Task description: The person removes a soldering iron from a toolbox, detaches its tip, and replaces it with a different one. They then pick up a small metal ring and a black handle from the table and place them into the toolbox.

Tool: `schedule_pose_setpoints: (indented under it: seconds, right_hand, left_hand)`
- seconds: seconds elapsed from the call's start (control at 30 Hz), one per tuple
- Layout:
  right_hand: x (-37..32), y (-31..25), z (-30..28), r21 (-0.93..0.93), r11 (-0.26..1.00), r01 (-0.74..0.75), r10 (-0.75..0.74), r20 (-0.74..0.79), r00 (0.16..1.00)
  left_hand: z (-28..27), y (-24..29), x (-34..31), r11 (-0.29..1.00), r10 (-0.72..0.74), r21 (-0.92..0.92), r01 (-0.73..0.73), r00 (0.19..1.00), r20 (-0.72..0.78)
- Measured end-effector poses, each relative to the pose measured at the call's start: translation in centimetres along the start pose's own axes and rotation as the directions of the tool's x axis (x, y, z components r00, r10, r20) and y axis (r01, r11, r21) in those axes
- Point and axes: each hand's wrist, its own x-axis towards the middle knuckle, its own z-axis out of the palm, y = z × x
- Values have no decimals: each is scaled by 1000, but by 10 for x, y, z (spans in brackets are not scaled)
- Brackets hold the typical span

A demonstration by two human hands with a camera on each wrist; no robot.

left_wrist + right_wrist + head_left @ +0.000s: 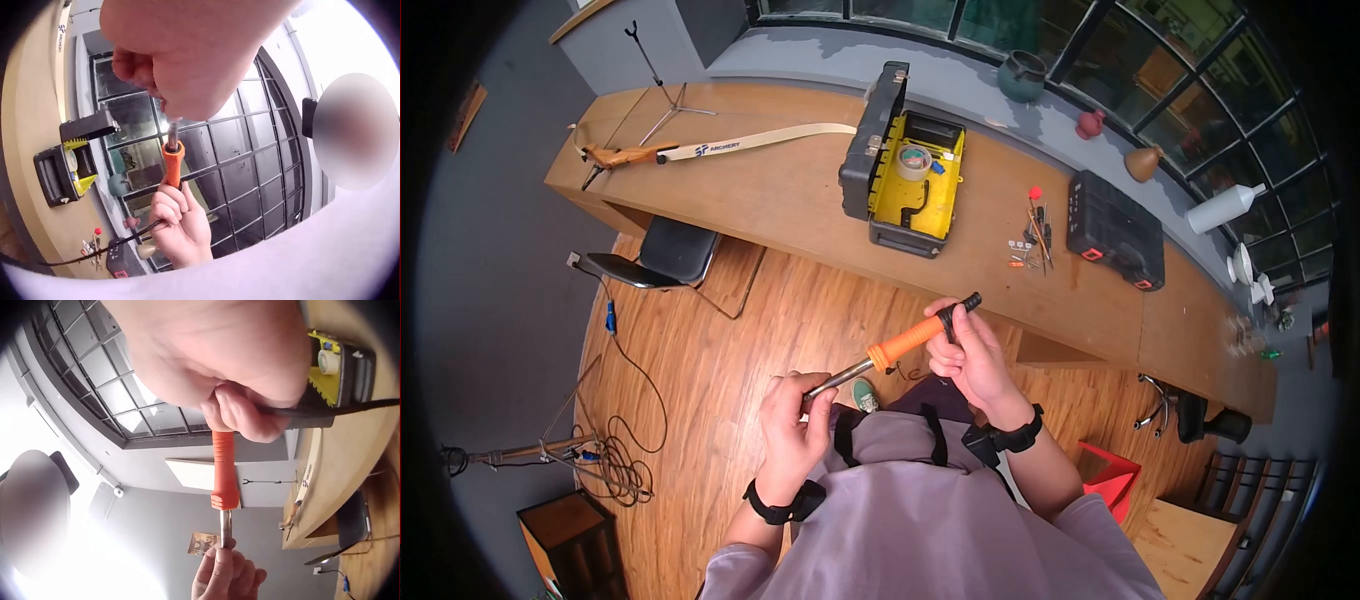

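Note:
A soldering iron (907, 341) with an orange ribbed handle and a bare metal barrel is held slantwise between both hands, in front of the torso. The left hand (792, 420) pinches the metal end between thumb and fingers, hiding the tip. Round the rear of the handle, where the black cord (100, 251) comes out, curl the fingers of the right hand (972, 362). Seen from the right wrist, the orange handle (224, 469) runs from the right hand (231, 369) to the left fingers (225, 575) on the barrel.
On the long wooden table (780, 215) stand an open black-and-yellow toolbox (907, 240), a black case (1112, 228), several small tools (1040, 235) and an archery bow (750, 145). A chair (678, 250) is tucked at the table. Cable (622, 465) lies coiled on the floor.

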Motion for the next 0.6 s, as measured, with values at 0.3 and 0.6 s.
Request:
schedule_pose_setpoints:
  seconds: [0.3, 0.6]
  right_hand:
    - [-1, -1, -2, -30, 1000, 0, 1, 16, 1000]
    - [-1, 1, 1, 24, 1000, -2, 1, 27, 1000]
  left_hand:
    - [-1, 0, 1, 938, -327, -52, 342, 926, 189]
    - [3, 1, -3, 996, 41, 82, -39, 999, -19]
